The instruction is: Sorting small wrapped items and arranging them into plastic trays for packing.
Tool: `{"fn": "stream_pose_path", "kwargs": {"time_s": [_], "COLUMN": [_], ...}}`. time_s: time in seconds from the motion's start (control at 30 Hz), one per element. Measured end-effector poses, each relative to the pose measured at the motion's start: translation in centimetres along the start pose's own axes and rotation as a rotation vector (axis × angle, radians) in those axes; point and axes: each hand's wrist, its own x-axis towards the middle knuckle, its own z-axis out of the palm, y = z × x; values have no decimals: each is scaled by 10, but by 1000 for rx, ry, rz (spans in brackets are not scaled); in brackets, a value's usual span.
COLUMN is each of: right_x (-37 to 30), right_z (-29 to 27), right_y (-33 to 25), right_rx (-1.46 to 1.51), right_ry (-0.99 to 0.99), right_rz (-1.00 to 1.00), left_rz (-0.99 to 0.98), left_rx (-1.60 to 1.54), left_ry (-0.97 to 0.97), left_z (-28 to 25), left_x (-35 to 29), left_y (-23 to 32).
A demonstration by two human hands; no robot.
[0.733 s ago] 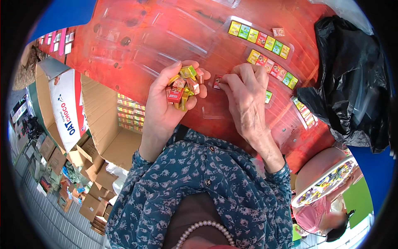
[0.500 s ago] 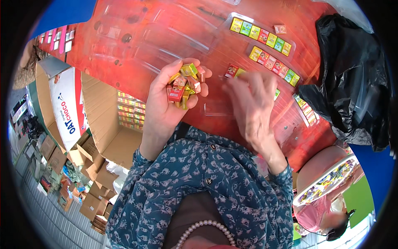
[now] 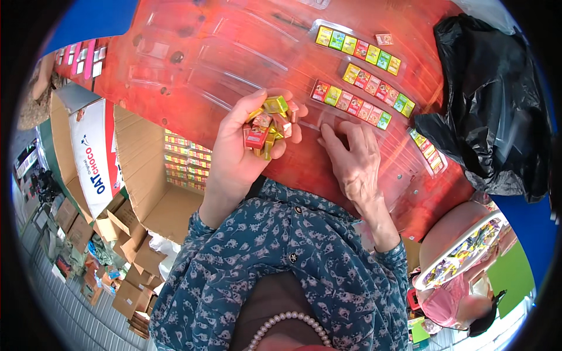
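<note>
My left hand (image 3: pixel 225 155) is cupped around a loose handful of small candy boxes (image 3: pixel 263 130), red, yellow and pinkish. To its right, my right hand (image 3: pixel 356 161) rests low over the red table, thumb and bent fingers apart, with nothing visible between them. Its fingertips are at the near side of a clear plastic tray whose row of small boxes (image 3: pixel 354 105) is red, yellow, pink and green. Two more filled rows lie beyond it: a middle row (image 3: pixel 374 85) and a far row (image 3: pixel 360 48). Part of another filled row (image 3: pixel 427 151) shows on the right.
A single small box (image 3: pixel 384 39) lies behind the trays. Clear plastic trays (image 3: pixel 234 44) lie on the red table (image 3: pixel 193 64). A black plastic bag (image 3: pixel 492 117) covers its right side. At left stands an open carton (image 3: pixel 143 158); at lower right, a person near a basin (image 3: pixel 448 237) of wrapped sweets.
My right hand has drawn back slightly toward me, uncovering the third row, which now shows several boxes side by side. My left hand still holds its handful.
</note>
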Motion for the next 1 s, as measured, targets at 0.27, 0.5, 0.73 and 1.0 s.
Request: {"fn": "stream_pose_path", "kwargs": {"time_s": [0.27, 0.5, 0.73, 1.0], "right_x": [19, 29, 21, 12], "right_z": [-30, -30, -23, -15], "right_y": [-19, -33, -52, -50], "right_rx": [606, 439, 368, 498], "right_ry": [62, 3, -14, 44], "right_rz": [446, 340, 373, 417], "left_rz": [-93, 26, 52, -58], "left_rx": [87, 345, 471, 508], "left_ry": [-60, 75, 70, 52], "left_z": [-1, 15, 3, 2], "left_x": [3, -8, -10, -16], "left_y": [-12, -28, -40, -39]}}
